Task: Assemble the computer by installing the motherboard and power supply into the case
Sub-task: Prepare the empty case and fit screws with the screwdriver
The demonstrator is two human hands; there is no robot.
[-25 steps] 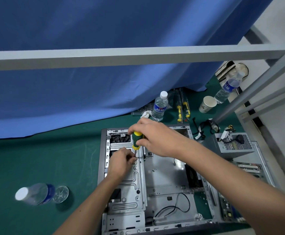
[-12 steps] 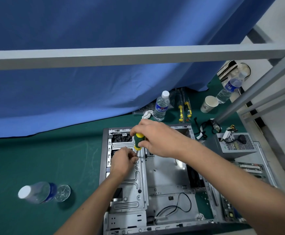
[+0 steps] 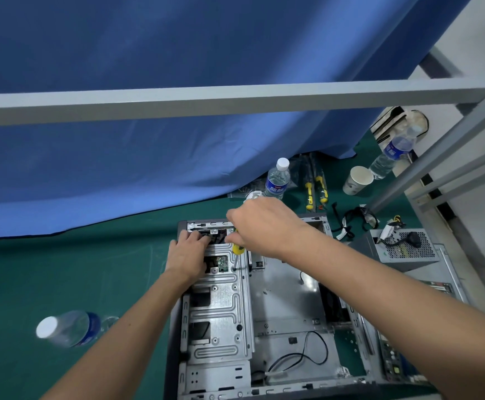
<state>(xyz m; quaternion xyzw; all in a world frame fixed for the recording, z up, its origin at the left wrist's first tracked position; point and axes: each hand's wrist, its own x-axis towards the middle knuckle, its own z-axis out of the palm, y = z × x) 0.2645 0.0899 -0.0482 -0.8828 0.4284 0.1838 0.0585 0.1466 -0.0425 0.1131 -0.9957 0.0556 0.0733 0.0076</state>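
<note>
Fingers of the right hand curl round a yellow-handled screwdriver, its tip down on the metal drive bracket inside the open case. Just left, the left hand rests on the bracket's far end, fingers fairly straight. The power supply sits outside the case, to its far right on the green mat.

Counter: dark green mat. Curtain: solid blue. Case: bare silver-grey metal, black outer edge. Screwdriver: yellow handle, metal shaft. Power supply: grey, perforated dot-grid top, black cord. Upright bottle: clear, white cap, blue label. Lying bottle: same colours. Paper cup: off-white. Spare screwdrivers: yellow and black. Frame bar: pale grey.
</note>
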